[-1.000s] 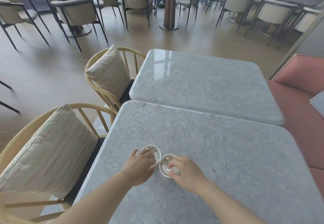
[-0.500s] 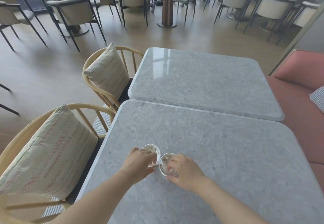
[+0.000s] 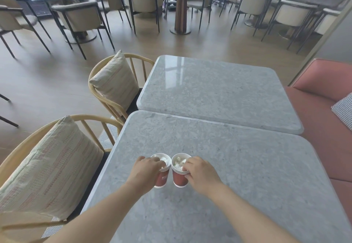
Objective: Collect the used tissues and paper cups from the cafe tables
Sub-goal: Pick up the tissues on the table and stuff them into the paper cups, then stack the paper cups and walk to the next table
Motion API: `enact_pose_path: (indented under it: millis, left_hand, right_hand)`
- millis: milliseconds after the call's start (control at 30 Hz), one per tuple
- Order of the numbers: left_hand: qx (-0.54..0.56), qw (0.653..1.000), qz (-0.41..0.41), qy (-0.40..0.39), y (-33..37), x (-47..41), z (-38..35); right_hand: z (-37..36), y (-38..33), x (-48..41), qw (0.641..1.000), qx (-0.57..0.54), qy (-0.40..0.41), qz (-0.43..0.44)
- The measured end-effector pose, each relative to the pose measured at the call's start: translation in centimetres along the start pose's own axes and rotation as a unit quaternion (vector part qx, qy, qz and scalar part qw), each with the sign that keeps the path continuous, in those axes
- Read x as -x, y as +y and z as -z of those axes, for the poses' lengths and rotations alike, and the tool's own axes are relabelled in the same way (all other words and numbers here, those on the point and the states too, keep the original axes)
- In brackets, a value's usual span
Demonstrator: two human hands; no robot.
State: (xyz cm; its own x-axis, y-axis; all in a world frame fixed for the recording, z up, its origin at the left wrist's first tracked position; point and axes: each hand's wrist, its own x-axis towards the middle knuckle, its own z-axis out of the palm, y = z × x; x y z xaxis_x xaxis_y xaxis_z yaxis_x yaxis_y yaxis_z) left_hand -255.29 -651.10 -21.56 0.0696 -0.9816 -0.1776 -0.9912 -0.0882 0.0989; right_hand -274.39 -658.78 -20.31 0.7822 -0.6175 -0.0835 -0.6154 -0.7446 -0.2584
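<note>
Two red paper cups stand side by side near the left edge of the near grey marble table (image 3: 238,166). Crumpled white tissue fills both. My left hand (image 3: 145,172) grips the left cup (image 3: 162,180) at its rim, fingers curled over the top. My right hand (image 3: 200,174) pinches the rim of the right cup (image 3: 179,178), fingertips inside on the tissue (image 3: 179,161). The cups appear lifted slightly off the table, tilted toward me.
A second marble table (image 3: 219,92) abuts the far side. Two wooden chairs with striped cushions (image 3: 47,166) (image 3: 114,81) stand to the left. A pink bench (image 3: 323,109) runs along the right. Further tables and chairs (image 3: 80,18) fill the room beyond.
Both hands moved from pushing tissue into the cups to gripping the rims. The cups have risen and their red sides now show.
</note>
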Motion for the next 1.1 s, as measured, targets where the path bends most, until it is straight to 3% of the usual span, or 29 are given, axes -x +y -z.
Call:
enact_pose_path:
  millis: [200,433,533,933,1100]
  left_hand:
    - [0.056,0.996,0.01,0.067,0.4,1.4,1.6]
    - [0.073,0.99,0.045,0.113,-0.9,4.6,4.1]
    - [0.055,0.982,0.053,0.175,-2.4,6.7,5.7]
    - [-0.016,0.942,0.09,0.322,-11.5,15.6,15.1]
    - [0.088,0.925,0.115,0.351,-16.3,21.4,18.3]
  right_hand:
    - [1.3,-0.4,0.6,0.996,-0.059,0.068,0.004]
    - [3.3,-3.4,1.5,0.98,-0.087,0.157,0.09]
    - [4.6,-5.5,0.5,0.972,-0.097,0.181,0.117]
    - [11.3,-18.2,-6.3,0.94,-0.103,0.235,0.226]
    - [13.2,-26.1,-8.7,0.923,-0.171,0.243,0.244]
